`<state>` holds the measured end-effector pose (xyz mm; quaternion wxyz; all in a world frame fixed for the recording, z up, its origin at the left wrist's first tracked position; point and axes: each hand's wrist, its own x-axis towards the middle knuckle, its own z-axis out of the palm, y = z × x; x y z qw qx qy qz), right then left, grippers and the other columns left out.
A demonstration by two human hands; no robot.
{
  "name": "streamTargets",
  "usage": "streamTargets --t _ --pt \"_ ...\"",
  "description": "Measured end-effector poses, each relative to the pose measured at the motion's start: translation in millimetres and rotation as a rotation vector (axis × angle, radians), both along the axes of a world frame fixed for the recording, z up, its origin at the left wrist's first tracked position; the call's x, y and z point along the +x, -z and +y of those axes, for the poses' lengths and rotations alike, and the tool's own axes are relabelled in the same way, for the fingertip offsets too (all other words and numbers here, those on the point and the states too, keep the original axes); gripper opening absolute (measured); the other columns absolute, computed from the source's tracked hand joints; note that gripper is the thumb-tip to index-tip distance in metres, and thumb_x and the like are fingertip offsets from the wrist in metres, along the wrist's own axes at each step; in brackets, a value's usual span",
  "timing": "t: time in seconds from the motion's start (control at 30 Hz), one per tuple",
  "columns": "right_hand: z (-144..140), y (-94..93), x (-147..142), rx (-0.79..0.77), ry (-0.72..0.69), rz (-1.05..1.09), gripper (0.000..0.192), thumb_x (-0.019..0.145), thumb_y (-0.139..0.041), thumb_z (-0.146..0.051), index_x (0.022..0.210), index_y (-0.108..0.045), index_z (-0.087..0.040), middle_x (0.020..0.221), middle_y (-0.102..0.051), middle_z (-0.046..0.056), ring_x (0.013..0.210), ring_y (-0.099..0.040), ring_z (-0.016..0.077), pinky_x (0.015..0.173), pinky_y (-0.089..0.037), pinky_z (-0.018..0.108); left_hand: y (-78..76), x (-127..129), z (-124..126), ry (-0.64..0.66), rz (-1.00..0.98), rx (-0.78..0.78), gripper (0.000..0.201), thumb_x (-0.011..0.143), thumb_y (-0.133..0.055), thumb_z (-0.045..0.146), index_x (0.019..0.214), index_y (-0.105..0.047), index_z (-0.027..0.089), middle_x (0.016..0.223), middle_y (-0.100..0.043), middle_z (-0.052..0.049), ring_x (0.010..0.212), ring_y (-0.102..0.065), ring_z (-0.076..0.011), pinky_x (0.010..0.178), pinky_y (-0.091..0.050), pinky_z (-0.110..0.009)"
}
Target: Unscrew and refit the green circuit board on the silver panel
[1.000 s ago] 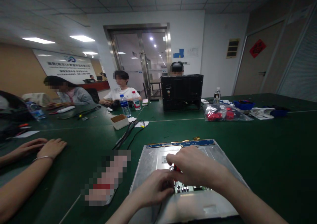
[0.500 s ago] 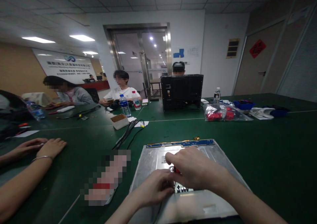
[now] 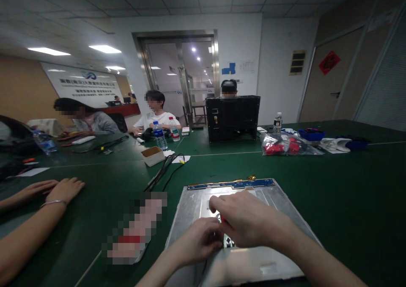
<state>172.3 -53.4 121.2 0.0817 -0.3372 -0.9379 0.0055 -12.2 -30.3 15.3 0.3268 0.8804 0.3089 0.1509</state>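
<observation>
Green bench (image 3: 333, 194), metal panel (image 3: 196, 206) lying flat on it.
Right hand (image 3: 247, 221) pinches a red-handled tool (image 3: 223, 219); left hand (image 3: 199, 240) curls beside it. Cables (image 3: 163, 172), bagged parts (image 3: 283, 145) lie beyond.

Both my forearms reach in from the bottom edge of the view and meet in the middle. My left hand (image 3: 198, 240) is curled loosely, knuckles up, fingers tucked under. My right hand (image 3: 245, 219) lies just above it, palm down, fingers bent and pinched together at the tips, its thumb side touching the left hand.
</observation>
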Motion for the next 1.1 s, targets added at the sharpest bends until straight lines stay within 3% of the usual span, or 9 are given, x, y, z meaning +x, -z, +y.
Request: streamTargets --t 0.17,0.33,0.47,0.77,0.93,1.1 --pt "3.1 2.2 -1.3 0.036 0.088 -0.015 0.023 0.084 -0.053 -0.034 0.101 -0.055 -0.018 0.081 -0.068 0.006 0.068 -0.061 0.0198 0.050 -0.024 0.028 0.7 -1.1 0.6 -0.013 0.015 0.003 0.012 0.077 -0.056 0.011 0.085 -0.064 0.015 0.085 -0.067 -0.003 0.075 -0.058 -0.0166 0.065 -0.045 -0.022" --pt "-1.1 -2.1 3.0 -0.012 -0.066 0.028 0.027 0.076 -0.058 -0.028 0.101 -0.053 -0.020 0.092 -0.066 0.005 0.073 -0.059 0.0178 0.050 -0.025 0.027 -0.5 -0.9 -1.2 -0.033 0.004 0.050 0.012 0.074 -0.056 0.009 0.081 -0.063 0.015 0.083 -0.067 -0.004 0.076 -0.058 -0.0179 0.068 -0.045 -0.024" --pt "-1.4 -1.7 3.4 -0.044 -0.100 0.052 0.034 0.074 -0.058 -0.022 0.107 -0.050 -0.020 0.096 -0.066 0.004 0.076 -0.059 0.0173 0.052 -0.028 0.026 -2.8 0.0 -2.1 -0.032 0.006 0.039 0.011 0.075 -0.056 0.010 0.082 -0.063 0.015 0.082 -0.067 -0.003 0.075 -0.058 -0.0175 0.067 -0.044 -0.023" --pt "2.7 1.6 -1.2 0.038 0.095 -0.028 0.023 0.083 -0.053 -0.038 0.094 -0.059 -0.019 0.077 -0.069 0.006 0.067 -0.062 0.0211 0.051 -0.026 0.028 2.8 -0.6 0.3 -0.035 0.027 -0.005 0.013 0.072 -0.056 0.006 0.081 -0.061 0.014 0.078 -0.065 -0.002 0.069 -0.057 -0.0157 0.061 -0.041 -0.021" --pt "-1.8 -3.8 4.0 -0.024 -0.036 0.025 0.027 0.076 -0.057 -0.031 0.100 -0.054 -0.019 0.090 -0.066 0.005 0.073 -0.060 0.0193 0.051 -0.027 0.027 1.8 -0.5 0.7 -0.019 0.023 0.049 0.009 0.072 -0.054 0.007 0.073 -0.059 0.015 0.074 -0.062 -0.001 0.068 -0.055 -0.0154 0.062 -0.040 -0.021" --pt "-1.2 -2.9 3.4 -0.044 -0.090 0.047 0.034 0.073 -0.058 -0.024 0.106 -0.050 -0.020 0.098 -0.064 0.005 0.076 -0.058 0.0173 0.051 -0.028 0.026 -2.9 0.4 -1.4 -0.029 0.017 0.048 0.009 0.075 -0.054 0.011 0.078 -0.062 0.015 0.076 -0.064 -0.002 0.068 -0.055 -0.0159 0.060 -0.040 -0.021"
